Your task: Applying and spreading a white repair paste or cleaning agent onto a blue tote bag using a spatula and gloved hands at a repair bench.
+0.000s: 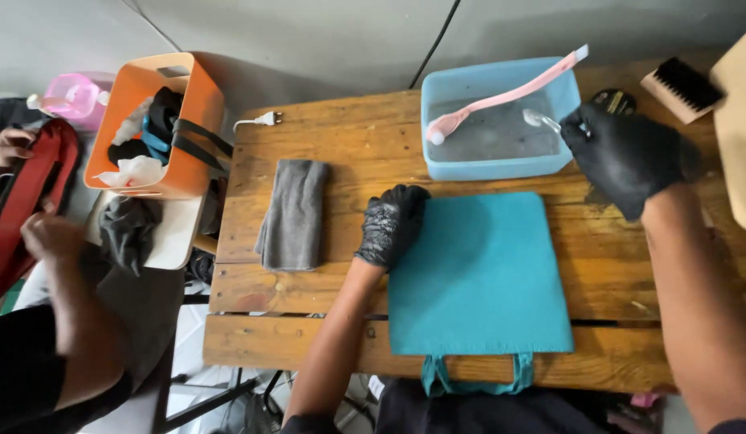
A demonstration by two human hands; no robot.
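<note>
— What do you see on the table now?

— I see a teal cloth bag (479, 273) lying flat on the wooden table (341, 153), its two handles hanging over the near edge. My left hand (391, 225), in a black glove, rests on the bag's upper left corner. The fingers are bent and close together, pressing on the fabric.

— And the right one?

— My right hand (626, 157), also in a black glove, is raised at the right end of the blue tub (495, 120). It pinches a small clear thing (540, 119) that reaches over the tub. What exactly this thing is, I cannot tell. The other fingers are curled in.

— What is in the tub?

— Grey water, and a long pink brush (502, 98) lies across it, its handle over the far right corner.

— Anything else near?

— A folded grey cloth (293, 213) lies to the left of the bag, well apart. A white plug (262, 120) is at the far left corner. An orange bin (160, 120) stands beside the table, and another person's hands (35, 193) hold a red bag (27, 201) there. A black-bristle brush (683, 87) lies at far right.
</note>
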